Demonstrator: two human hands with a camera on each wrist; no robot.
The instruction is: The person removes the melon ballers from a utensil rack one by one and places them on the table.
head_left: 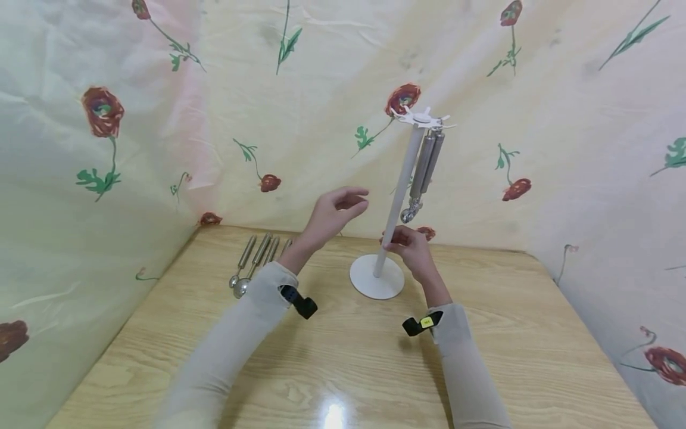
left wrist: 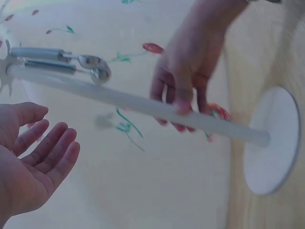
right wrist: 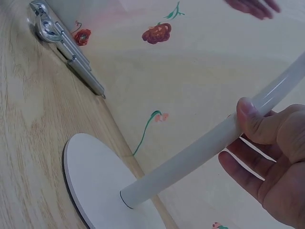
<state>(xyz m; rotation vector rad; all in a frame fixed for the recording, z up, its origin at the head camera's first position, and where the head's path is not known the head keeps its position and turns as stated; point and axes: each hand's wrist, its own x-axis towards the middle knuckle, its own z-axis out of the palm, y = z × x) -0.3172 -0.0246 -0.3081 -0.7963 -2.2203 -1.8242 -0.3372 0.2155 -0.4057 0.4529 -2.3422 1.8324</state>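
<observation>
A white utensil stand [head_left: 401, 196] has a round base [head_left: 364, 275] on the table and a hooked top [head_left: 421, 118]. My right hand [head_left: 412, 250] pinches its pole low down, thumb on the near side and fingers behind, as the right wrist view shows. From the hooks hang two metal utensils [head_left: 426, 164], their small rounded ends downward. My left hand [head_left: 332, 217] is held in the air left of the pole. Its fingers are loosely bent and hold nothing; in the left wrist view the left palm [left wrist: 28, 176] shows bare.
Several similar metal utensils [head_left: 259, 257] lie at the table's back left, partly hidden by the left forearm. Behind the wooden table [head_left: 343, 351] hangs a flower-printed cloth [head_left: 311, 131], which also runs along both sides.
</observation>
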